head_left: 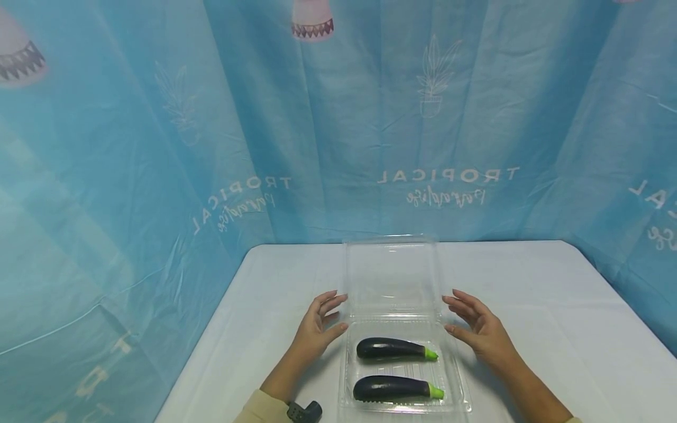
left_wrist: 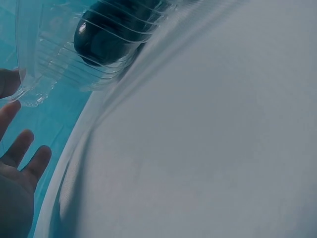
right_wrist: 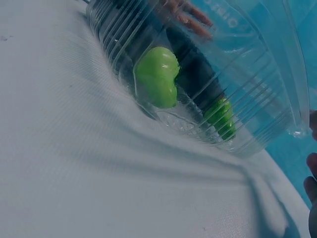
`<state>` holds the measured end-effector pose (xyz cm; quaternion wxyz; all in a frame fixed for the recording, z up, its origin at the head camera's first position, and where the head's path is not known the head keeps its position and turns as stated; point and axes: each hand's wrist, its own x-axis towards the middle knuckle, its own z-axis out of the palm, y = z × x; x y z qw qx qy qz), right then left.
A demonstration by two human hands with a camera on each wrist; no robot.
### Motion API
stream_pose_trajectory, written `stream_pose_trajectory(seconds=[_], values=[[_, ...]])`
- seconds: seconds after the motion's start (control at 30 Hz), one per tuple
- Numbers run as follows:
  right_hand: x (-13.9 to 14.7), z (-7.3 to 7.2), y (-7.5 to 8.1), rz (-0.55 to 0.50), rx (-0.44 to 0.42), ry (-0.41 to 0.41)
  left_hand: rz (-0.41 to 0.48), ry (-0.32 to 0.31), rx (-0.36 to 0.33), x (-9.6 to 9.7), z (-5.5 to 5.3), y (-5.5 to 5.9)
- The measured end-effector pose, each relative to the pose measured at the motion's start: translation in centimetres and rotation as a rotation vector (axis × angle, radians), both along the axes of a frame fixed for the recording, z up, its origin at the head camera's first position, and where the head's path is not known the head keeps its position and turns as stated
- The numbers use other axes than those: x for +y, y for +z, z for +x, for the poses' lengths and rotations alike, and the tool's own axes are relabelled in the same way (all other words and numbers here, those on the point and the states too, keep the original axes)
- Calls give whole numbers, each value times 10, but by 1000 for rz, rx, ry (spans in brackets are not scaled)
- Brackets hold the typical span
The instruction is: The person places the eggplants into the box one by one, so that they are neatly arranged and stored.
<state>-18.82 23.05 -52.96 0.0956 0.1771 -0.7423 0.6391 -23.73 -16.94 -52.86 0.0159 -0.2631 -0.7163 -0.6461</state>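
Note:
A clear plastic clamshell container (head_left: 346, 376) lies with its lid (head_left: 392, 276) raised at the far side. Two dark eggplants with green stem ends rest crosswise in its base, a farther eggplant (head_left: 391, 348) and a nearer eggplant (head_left: 391, 388). At the container's left, by the hinge, is my left hand (head_left: 315, 329), thumb and fingers spread apart. My right hand (head_left: 483, 332) mirrors it on the right side, fingers loosely bent. Both hands' fingertips are at or beside the container edge; whether they touch it is unclear. Through the ribbed wall, the right wrist view shows green stem ends (right_wrist: 157, 77).
A white-covered table (head_left: 285, 276) bears the container. Blue printed curtains (head_left: 344, 135) hang behind and at both sides. A dark device (head_left: 305, 411) is on the left wrist.

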Motion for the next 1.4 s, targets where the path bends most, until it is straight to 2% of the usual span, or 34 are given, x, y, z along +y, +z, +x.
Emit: stream_pose_trajectory(seconds=[0.2,0.4,0.67,0.9,1.1,1.4], values=[[-2,0,1,3,11,-30,-17,60,-16,2,2,1],[-4,0,2,11,37,-57,-37,106,11,4,4,3],[-5,3,2,27,-1,-108,-53,145,29,5,8,5],[-5,3,2,-8,67,-88,-96,184,30,7,12,6],[-2,9,3,11,97,-79,-114,173,48,5,14,4],[2,22,5,147,150,-105,-132,167,85,-2,22,2]])
